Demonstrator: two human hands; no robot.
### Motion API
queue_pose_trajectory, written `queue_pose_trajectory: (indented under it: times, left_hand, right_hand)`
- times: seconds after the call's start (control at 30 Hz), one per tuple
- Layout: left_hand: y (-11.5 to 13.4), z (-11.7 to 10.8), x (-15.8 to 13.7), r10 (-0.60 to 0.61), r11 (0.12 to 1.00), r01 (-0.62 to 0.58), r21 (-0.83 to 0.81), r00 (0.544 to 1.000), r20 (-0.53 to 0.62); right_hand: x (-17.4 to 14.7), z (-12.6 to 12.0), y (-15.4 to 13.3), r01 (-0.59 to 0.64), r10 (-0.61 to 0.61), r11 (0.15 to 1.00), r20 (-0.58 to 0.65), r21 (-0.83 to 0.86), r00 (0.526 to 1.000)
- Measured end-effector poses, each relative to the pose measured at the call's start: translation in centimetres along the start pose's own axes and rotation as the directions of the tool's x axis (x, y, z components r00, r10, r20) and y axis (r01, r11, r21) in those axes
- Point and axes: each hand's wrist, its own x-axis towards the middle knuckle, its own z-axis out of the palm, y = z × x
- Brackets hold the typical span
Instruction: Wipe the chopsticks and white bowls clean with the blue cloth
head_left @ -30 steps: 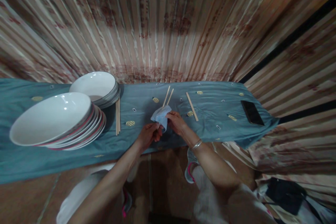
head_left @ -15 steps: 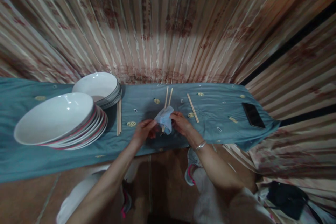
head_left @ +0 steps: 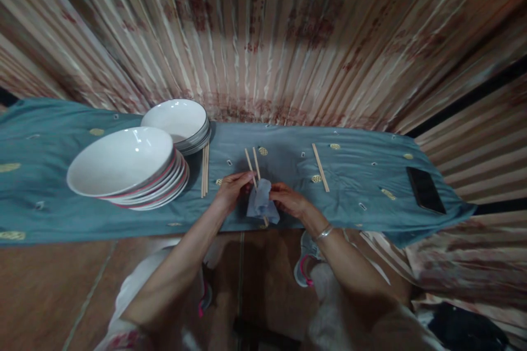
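Since the earlier frame the pair of chopsticks [head_left: 254,173] had swung so that their far tips leaned left instead of right, and the pale cloth [head_left: 262,205] had slid down toward their near ends. By size, the table [head_left: 354,208] under its blue-green cover ran the whole width of the view, with striped curtains hanging behind it. On its left side stood a large stack of white bowls [head_left: 123,162] with reddish rims, and a smaller stack of bowls [head_left: 177,120] just beyond it. A dark phone [head_left: 425,191] lay flat near the right end. Another pair of chopsticks [head_left: 204,170] lay just right of the big stack, and a single chopstick [head_left: 320,159] lay well to the right of the hands. At the near edge, the left hand [head_left: 233,191] pinched the held chopsticks partway along their length, its grip closed on them. The right hand [head_left: 290,200] was closed on the cloth, which wrapped the lower part of the sticks. The long axis of the sticks ran from the near edge, by the right hand, up and away to the far left. Both hands sat close to the sticks; the left hand was nearer the bare far part, the right hand nearer the covered near ends.
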Motion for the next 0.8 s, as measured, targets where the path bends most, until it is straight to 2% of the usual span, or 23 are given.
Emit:
queue_pose_trajectory:
  times: [0.2,0.47,0.67,0.8]
  left_hand:
    - [0.0,-0.2,-0.1,-0.027,0.999,0.028,-0.016,0.999,0.026]
    - [-0.2,0.0,-0.1,-0.022,1.0,0.022,0.007,0.997,0.069]
    - [0.0,0.0,0.0,-0.029,0.999,0.03,-0.033,0.999,0.043]
    - [-0.1,-0.1,0.1,0.015,1.0,-0.015,-0.009,1.0,-0.003]
  right_hand:
    - [-0.2,0.2,0.0,-0.058,0.058,0.998,0.039,-0.001,0.998]
    - [0.1,-0.2,0.8,-0.062,0.063,0.998,0.079,-0.004,0.995]
    - [0.2,-0.1,1.1,-0.088,0.088,0.996,0.089,0.005,0.992]
    - [0.3,0.3,1.3,-0.083,0.083,0.997,0.099,-0.007,0.992]
